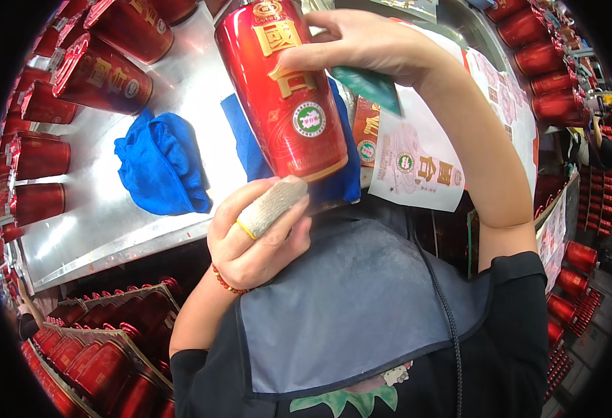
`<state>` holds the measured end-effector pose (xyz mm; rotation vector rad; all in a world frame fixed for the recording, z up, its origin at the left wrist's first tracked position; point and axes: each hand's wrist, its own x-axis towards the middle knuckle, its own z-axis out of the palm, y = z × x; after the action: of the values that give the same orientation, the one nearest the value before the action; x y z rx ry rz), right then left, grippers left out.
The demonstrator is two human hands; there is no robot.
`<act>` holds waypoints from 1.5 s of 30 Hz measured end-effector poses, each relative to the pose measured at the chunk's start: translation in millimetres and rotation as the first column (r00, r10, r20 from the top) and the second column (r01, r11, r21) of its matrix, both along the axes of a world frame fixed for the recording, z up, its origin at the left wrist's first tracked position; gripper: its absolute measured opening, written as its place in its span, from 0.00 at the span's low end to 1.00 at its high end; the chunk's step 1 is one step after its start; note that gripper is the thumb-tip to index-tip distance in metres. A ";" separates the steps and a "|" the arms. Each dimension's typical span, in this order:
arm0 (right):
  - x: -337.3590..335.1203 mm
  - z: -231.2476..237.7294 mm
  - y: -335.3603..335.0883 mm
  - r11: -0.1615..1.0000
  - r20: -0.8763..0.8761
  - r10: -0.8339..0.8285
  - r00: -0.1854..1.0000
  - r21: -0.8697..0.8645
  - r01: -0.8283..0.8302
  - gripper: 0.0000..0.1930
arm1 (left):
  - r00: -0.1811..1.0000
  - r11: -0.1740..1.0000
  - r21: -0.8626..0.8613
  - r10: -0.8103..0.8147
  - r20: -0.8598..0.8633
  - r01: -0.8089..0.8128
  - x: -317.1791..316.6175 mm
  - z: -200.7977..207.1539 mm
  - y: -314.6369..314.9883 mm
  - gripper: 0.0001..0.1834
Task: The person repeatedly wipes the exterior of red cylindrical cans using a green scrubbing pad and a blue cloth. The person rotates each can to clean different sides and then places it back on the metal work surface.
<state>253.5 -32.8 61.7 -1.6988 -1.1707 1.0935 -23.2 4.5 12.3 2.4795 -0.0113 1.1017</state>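
The left hand [253, 240] grips the lower end of a tall red bottle [281, 90] from below, its fingers curled round the base; one finger is wrapped in pale tape and a yellow band sits at its root, and a red bead bracelet [226, 282] circles the wrist. The right hand [361, 42] reaches over from the right and presses against the bottle's upper side, thumb and fingers closed on a dark green card [368, 87] held against the red surface. The bottle is thus lifted clear of the desk [187, 90], tilted, held between both hands in front of the person's chest. Beneath it a blue cloth [246, 143] lies flat on the metal desk, and a second blue cloth [159, 164] is bunched up just to its left. A sheet of white printed labels [417, 160] hangs over the desk's near edge to the right. More red bottles [100, 73] lie on their sides along the far left of the desk, others stand in crates [104, 348] lower left, and another row [549, 63] lines the right side.
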 end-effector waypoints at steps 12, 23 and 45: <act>-15.2 13.5 3.8 0.992 0.175 0.004 0.985 -0.124 0.018 0.59 | 0.991 0.997 0.072 0.044 -0.125 -0.035 7.2 3.5 -9.5 0.25; 7.1 -31.1 -4.1 0.999 -0.293 0.036 0.955 0.021 -0.031 0.53 | 0.997 0.998 -0.032 0.054 -0.058 -0.056 -14.6 -9.7 -6.0 0.16; -3.8 -12.7 3.0 0.997 -0.106 -0.028 0.994 0.069 0.036 0.48 | 0.999 0.995 0.101 -0.006 -0.040 0.010 9.0 12.9 -6.8 0.17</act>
<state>249.8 -29.8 49.0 -1.5813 -1.0994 1.0956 -14.2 -2.3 25.2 2.5881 -0.0665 1.0734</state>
